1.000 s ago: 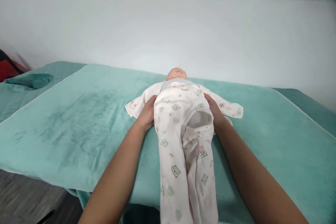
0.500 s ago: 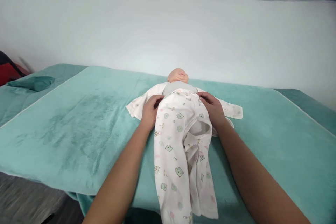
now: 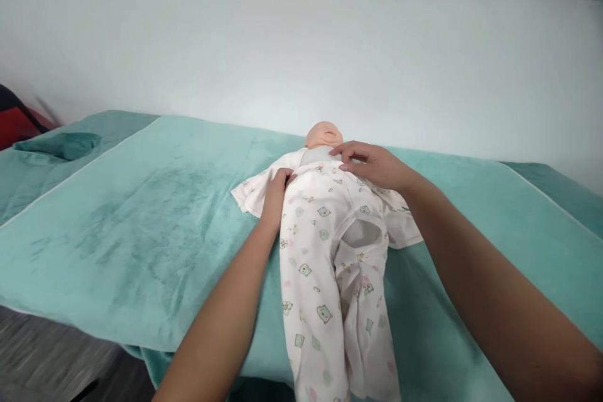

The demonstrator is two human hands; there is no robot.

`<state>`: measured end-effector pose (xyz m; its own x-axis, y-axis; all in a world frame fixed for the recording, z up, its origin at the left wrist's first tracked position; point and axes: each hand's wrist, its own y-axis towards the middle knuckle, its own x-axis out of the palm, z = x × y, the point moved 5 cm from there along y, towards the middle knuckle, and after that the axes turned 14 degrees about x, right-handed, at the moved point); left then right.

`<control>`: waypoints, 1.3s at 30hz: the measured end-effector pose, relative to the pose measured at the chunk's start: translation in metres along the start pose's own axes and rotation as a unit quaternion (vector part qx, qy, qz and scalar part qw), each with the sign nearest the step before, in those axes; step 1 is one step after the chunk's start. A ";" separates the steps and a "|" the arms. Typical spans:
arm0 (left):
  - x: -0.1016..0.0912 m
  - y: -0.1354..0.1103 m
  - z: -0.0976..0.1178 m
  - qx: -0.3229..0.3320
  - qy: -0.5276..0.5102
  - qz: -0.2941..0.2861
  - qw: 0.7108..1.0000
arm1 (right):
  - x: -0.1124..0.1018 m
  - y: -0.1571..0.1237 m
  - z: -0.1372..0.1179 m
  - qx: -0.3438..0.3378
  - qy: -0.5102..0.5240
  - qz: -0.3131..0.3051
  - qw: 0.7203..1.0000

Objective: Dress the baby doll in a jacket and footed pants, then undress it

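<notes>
A baby doll [image 3: 324, 134] lies on its back, its head toward the wall. It wears a white printed top [image 3: 257, 187] with open sleeves and a grey-white chest showing. White baby trousers [image 3: 313, 251] with green animal prints and an open crotch cover its lower body. My left hand [image 3: 277, 191] is closed at the left side of the trousers' waistband, its fingertips partly hidden. My right hand [image 3: 372, 164] is over the waist from the right, thumb at the waistband and fingers apart over the doll's belly.
A teal plush cover [image 3: 141, 220] spreads over the bed under the doll. The white wall [image 3: 235, 56] rises right behind. At the far left are a folded teal cloth [image 3: 61, 146] and a red and black object [image 3: 16, 122]. Dark flooring [image 3: 51, 352] shows at lower left.
My right hand has moved from the trousers' right side up and inward over the waistband. The right sleeve of the top now lies lower, partly behind my wrist. My left hand stays at the waist.
</notes>
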<state>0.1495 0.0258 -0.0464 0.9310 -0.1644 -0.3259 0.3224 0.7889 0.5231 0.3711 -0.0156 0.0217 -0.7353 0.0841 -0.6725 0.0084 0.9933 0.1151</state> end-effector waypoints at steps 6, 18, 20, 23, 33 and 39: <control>0.001 0.003 -0.012 -0.027 0.001 0.034 0.999 | 0.008 0.019 -0.004 0.063 -0.173 0.148 0.972; 0.006 0.006 -0.007 0.005 0.025 -0.005 1.000 | 0.019 0.024 -0.002 0.094 -0.058 0.075 0.991; 0.005 0.007 -0.009 -0.009 0.015 -0.001 1.000 | 0.016 0.024 0.001 0.098 -0.028 0.038 0.994; 0.005 0.007 -0.012 -0.033 0.018 -0.008 0.999 | 0.014 0.030 -0.004 0.095 -0.049 -0.016 0.994; 0.003 0.006 -0.018 -0.060 0.030 0.028 0.997 | 0.035 0.055 -0.035 0.075 -0.228 0.094 0.966; 0.005 0.006 -0.019 0.003 0.086 0.052 0.995 | 0.035 0.040 -0.011 0.118 -0.013 0.188 0.975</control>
<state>0.1525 0.0406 -0.0596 0.9165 0.0210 -0.3995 0.2284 0.7924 0.5656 0.3385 0.0261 0.0106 -0.6331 0.4440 -0.6341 0.4320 0.8824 0.1865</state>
